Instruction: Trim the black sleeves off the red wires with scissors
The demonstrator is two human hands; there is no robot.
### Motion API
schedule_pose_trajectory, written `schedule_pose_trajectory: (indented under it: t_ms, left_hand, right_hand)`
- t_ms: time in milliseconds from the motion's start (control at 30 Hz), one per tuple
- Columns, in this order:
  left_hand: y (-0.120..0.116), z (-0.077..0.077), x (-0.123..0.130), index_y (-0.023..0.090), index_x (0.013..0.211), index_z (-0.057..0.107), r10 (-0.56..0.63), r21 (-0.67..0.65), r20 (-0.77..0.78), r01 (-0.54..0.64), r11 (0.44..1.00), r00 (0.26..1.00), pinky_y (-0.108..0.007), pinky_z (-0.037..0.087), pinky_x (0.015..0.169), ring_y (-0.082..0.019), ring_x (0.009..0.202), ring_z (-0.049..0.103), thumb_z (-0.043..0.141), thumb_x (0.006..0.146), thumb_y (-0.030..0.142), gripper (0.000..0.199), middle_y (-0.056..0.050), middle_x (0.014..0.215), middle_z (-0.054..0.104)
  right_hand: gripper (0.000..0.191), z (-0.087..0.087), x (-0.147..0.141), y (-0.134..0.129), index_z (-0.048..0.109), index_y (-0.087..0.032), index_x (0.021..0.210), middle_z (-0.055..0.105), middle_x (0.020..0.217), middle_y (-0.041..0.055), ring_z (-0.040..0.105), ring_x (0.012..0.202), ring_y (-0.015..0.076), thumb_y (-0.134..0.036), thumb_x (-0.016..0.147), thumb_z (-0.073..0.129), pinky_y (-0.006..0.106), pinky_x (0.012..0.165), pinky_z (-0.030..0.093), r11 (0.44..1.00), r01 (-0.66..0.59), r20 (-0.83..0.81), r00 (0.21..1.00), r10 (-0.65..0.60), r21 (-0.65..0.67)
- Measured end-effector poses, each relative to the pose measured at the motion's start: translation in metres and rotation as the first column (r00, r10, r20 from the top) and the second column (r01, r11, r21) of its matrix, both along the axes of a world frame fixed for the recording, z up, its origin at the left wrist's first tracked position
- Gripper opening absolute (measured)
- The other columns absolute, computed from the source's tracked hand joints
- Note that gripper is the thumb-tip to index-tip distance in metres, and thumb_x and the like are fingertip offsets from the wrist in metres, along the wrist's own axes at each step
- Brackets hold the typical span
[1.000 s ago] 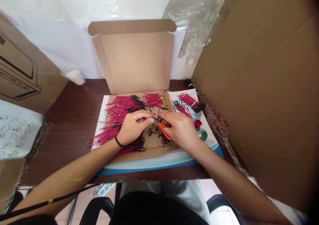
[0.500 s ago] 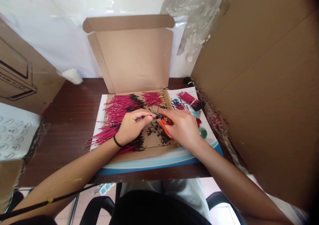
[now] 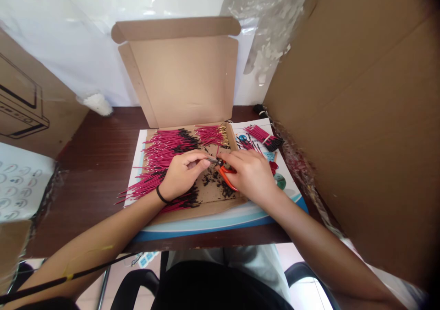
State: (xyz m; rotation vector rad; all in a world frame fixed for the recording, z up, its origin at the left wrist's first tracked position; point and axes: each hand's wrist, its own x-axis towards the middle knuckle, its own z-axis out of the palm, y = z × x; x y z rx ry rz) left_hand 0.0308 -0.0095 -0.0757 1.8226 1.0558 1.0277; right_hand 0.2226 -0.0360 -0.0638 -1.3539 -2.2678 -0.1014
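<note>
Over the box [image 3: 206,213], our right hand [image 3: 254,172] grips cutters [image 3: 226,178], newly squeezed closed beside our left hand [image 3: 184,175], which pinches something too small to tell, suggesting a snip.

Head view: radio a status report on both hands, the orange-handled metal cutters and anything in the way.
Right hand gripping orange-handled metal cutters. Left hand pinched beside the blades, contents unclear. Loose black scraps on brown cardboard beneath.

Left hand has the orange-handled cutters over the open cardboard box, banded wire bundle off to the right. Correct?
Wrong hand: the head view shows the orange-handled cutters in the right hand, over the open cardboard box, with the banded wire bundle off to the right.
</note>
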Motion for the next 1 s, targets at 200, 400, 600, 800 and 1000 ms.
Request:
schedule_pose_trajectory:
  t_ms: [200,400,600,800,1000]
  left_hand:
    - [-0.0002,0.0006,-0.0011,0.017,0.087,0.074,-0.025,0.029,-0.054,0.027,0.999,0.998,-0.025,0.052,0.069,-0.015,0.079,0.066,0.06,0.084,0.026,0.017,-0.006,0.087,0.074]
    - [0.0003,-0.0012,-0.0005,0.016,0.087,0.073,-0.041,0.045,-0.044,0.043,0.998,0.998,-0.024,0.052,0.069,-0.014,0.075,0.066,0.057,0.087,0.027,0.019,-0.006,0.085,0.074]
    - [0.0007,-0.0024,-0.0012,0.015,0.087,0.071,-0.039,0.063,-0.065,0.043,0.997,0.997,-0.024,0.05,0.065,-0.014,0.07,0.065,0.053,0.09,0.031,0.024,-0.006,0.081,0.073]
    - [0.0014,-0.0035,-0.0023,0.014,0.086,0.07,-0.031,0.063,-0.095,0.037,0.997,0.995,-0.024,0.048,0.063,-0.013,0.068,0.061,0.054,0.089,0.032,0.024,-0.005,0.078,0.07]
    - [0.0005,-0.0025,-0.0013,0.016,0.085,0.073,-0.056,0.061,-0.085,0.061,0.996,0.995,-0.025,0.05,0.071,-0.015,0.078,0.064,0.057,0.088,0.027,0.02,-0.005,0.085,0.072]
  right_hand:
    - [0.012,-0.0028,0.0051,0.0021,0.07,-0.02,0.092,0.074,0.082,0.0014,0.067,0.077,0.0184,-0.019,0.081,0.064,0.03,0.066,0.039,1.0,-0.01,0.072,0.997,0.008,0.029]
    - [0.015,0.0007,0.0006,0.0002,0.071,-0.019,0.095,0.075,0.081,0.0006,0.069,0.074,0.0174,-0.025,0.085,0.061,0.028,0.064,0.041,0.997,0.049,-0.044,0.998,-0.047,0.064]
    - [0.02,0.0035,-0.0018,-0.0012,0.071,-0.02,0.1,0.076,0.088,0.0015,0.069,0.08,0.0186,-0.029,0.087,0.059,0.029,0.067,0.042,0.999,0.034,-0.046,0.998,-0.034,0.009]
    - [0.019,0.0012,-0.0019,-0.0012,0.071,-0.021,0.097,0.075,0.088,0.0019,0.069,0.08,0.0192,-0.029,0.087,0.058,0.03,0.067,0.042,0.999,0.028,-0.034,0.999,-0.028,-0.016]
    - [0.011,-0.0017,0.0041,0.0012,0.071,-0.021,0.088,0.074,0.079,0.001,0.068,0.073,0.0191,-0.021,0.081,0.062,0.029,0.063,0.04,1.0,0.015,0.032,0.999,-0.014,-0.027]
